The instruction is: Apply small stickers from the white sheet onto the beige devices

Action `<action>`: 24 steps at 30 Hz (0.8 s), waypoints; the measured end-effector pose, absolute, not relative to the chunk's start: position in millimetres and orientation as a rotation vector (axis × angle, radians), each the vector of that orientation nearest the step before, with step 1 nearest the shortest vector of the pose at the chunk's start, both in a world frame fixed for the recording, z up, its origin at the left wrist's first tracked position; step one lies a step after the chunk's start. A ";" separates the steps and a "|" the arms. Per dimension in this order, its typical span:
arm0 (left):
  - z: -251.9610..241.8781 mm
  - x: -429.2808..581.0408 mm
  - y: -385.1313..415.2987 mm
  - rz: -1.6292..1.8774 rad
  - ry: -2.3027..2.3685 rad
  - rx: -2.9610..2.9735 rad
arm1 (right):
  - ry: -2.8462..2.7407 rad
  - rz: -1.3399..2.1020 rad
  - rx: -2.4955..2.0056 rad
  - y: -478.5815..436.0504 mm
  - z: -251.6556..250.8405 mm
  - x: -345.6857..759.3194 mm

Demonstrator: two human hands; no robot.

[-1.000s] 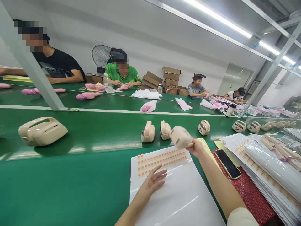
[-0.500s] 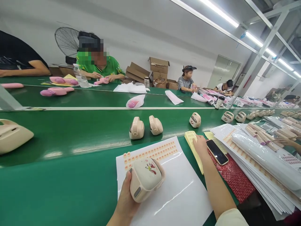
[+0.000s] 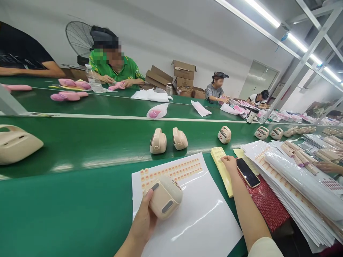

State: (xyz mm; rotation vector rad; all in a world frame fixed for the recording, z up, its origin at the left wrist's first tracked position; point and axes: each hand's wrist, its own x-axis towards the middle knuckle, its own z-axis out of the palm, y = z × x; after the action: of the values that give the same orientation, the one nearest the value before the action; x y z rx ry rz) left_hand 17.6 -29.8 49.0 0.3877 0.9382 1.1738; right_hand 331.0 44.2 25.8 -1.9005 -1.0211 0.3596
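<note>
My left hand (image 3: 143,217) grips a beige rounded device (image 3: 166,198) with a grey slot on its side, holding it tilted above a white sheet (image 3: 199,217). Part of a red floral print shows at the device's far edge. Rows of small orange stickers (image 3: 184,167) run along the top of the sheet. My right hand (image 3: 229,163) rests at the right edge of a long yellow sticker sheet (image 3: 222,175), its fingertips pinched together on it. Whether a single sticker is between the fingertips is too small to tell.
More beige devices (image 3: 158,141) stand along the green belt (image 3: 120,142). A phone (image 3: 248,173) lies right of my forearm, partly over red bubble wrap (image 3: 265,203). Stacked sheets (image 3: 289,192) fill the right side. Co-workers sit across; a co-worker's hand (image 3: 328,166) shows far right.
My left hand has turned the device, so its slotted side faces me more and the floral print is mostly out of sight. My right hand has stayed at the yellow sheet, fingers drawn closer together.
</note>
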 end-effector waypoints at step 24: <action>36.5 22.2 -29.9 1.275 0.989 0.582 | -1.204 1.322 -1.382 -19.0 84.7 158.3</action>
State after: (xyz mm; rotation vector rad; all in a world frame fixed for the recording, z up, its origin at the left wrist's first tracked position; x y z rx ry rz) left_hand 22.2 -29.9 36.5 0.5822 0.9887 1.2747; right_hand 158.3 -19.0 84.7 -1.3816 -1.2040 1.3222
